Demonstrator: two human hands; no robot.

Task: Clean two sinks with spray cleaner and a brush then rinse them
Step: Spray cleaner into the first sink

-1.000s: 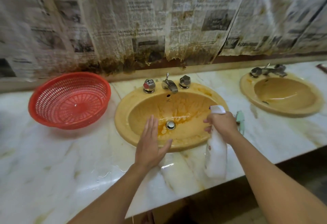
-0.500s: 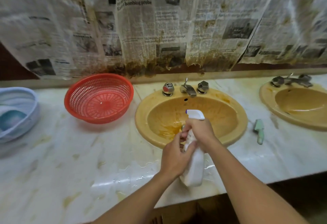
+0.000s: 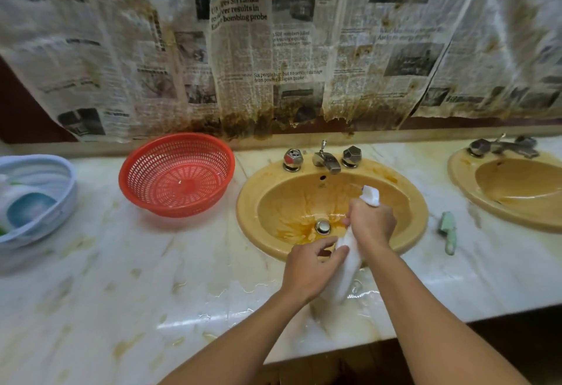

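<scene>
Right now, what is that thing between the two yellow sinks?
A pale green brush lies flat on the marble counter between the middle sink and the right sink, touching neither. The head view shows it.

The left hand, flat over the front rim of the sink a second ago, now grips the spray bottle, which the right hand has brought in from the sink's right edge.
</scene>
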